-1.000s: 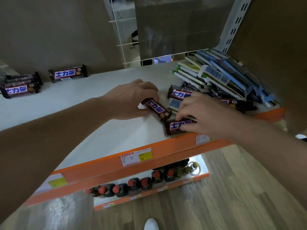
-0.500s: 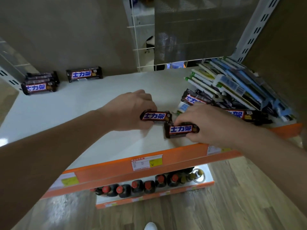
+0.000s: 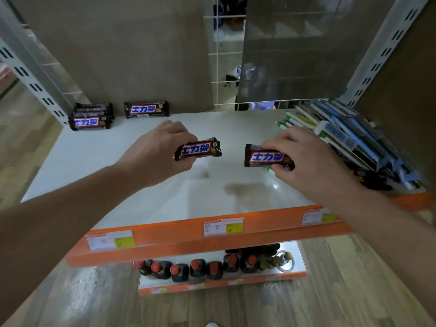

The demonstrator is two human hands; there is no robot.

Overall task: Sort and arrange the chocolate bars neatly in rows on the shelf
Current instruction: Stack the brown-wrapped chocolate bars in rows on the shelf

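Chocolate bars — one pinched in each hand above the shelf (image 3: 94,161): left hand (image 3: 155,153) grips a bar (image 3: 198,151), right hand (image 3: 306,161) another (image 3: 267,158), fingers closed on the wrappers. Placed bars (image 3: 90,118) sit at the far-left corner — carrying both there, labels up and ends aligned, would extend the rows.

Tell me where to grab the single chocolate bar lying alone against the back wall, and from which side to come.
Take the lone chocolate bar across its narrow width at mid-length, fingers on its front and back long edges, reaching in from above and in front. It lies flat, lengthwise along the back wall, so there is probably little room behind it. The stacked bars sit apart to its left.
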